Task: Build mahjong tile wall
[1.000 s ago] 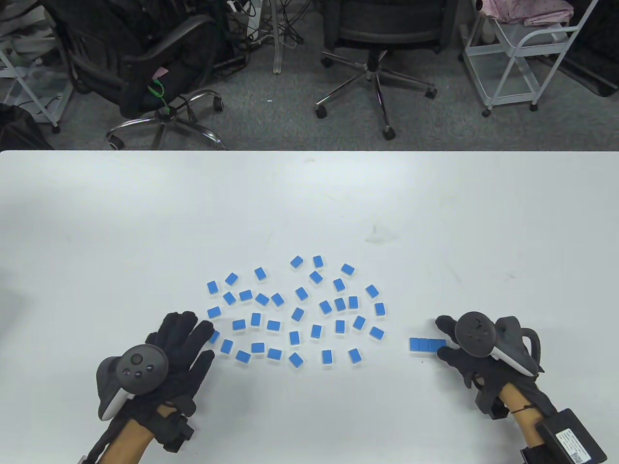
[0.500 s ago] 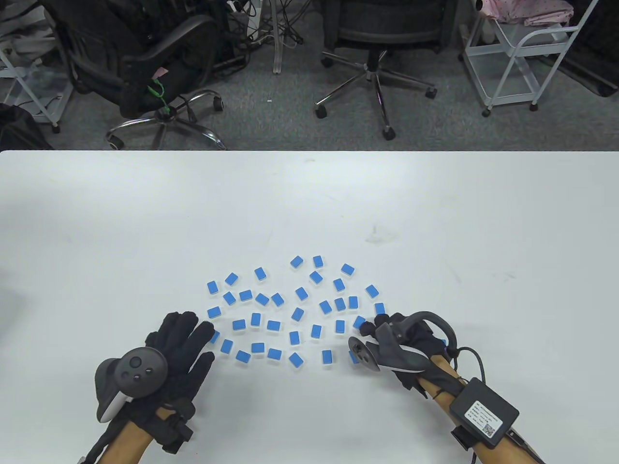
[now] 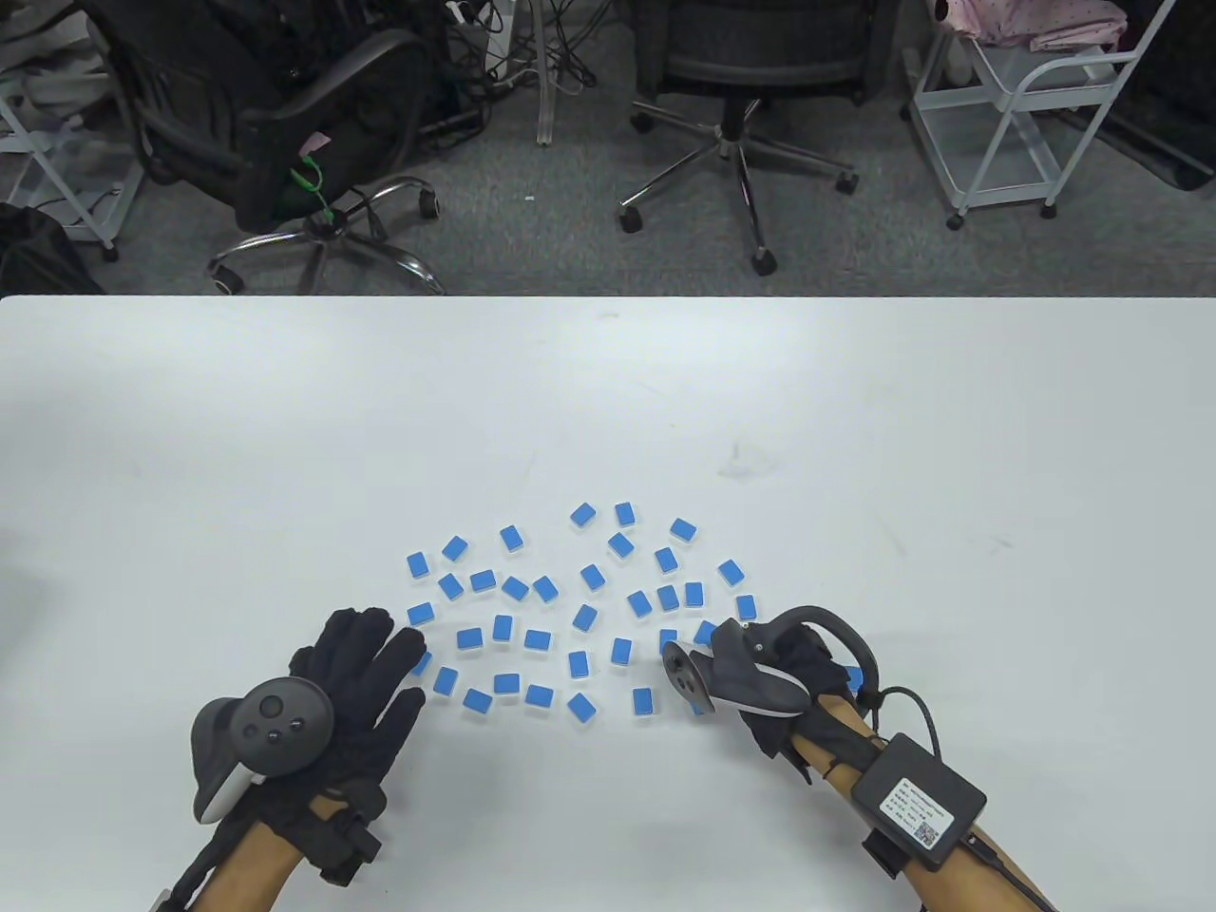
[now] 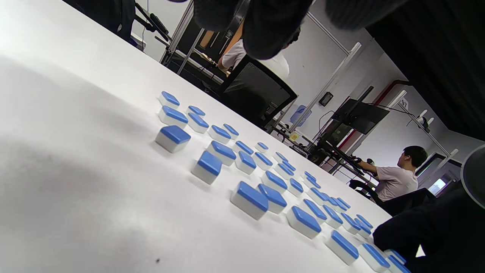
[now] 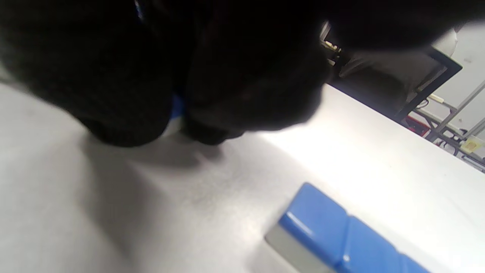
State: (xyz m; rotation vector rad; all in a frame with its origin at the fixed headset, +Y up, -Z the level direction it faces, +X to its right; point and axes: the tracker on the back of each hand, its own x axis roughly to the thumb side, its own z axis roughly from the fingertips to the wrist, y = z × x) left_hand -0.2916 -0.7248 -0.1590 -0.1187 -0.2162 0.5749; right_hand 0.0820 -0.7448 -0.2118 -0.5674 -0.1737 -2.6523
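Several loose blue-backed mahjong tiles (image 3: 584,617) lie face down in a scattered patch on the white table (image 3: 608,399); the left wrist view shows these tiles (image 4: 250,195) from low down. My left hand (image 3: 394,655) lies flat at the patch's left edge, fingers straight, holding nothing. My right hand (image 3: 736,638) is at the patch's right edge, its tracker hiding the fingers. In the right wrist view its fingertips (image 5: 125,113) close on a blue tile (image 5: 176,106) on the table. A short row of joined tiles (image 5: 322,223) lies just right of it, mostly hidden behind the wrist (image 3: 853,676).
Office chairs (image 3: 741,85) and a white wire rack (image 3: 1007,123) stand on the floor past the table's far edge. A seated person (image 4: 398,178) shows in the background of the left wrist view. A black box (image 3: 917,793) is strapped to my right forearm.
My right hand left the short tile row and moved left to the loose tiles, turning its wrist over. My left hand has stayed put.
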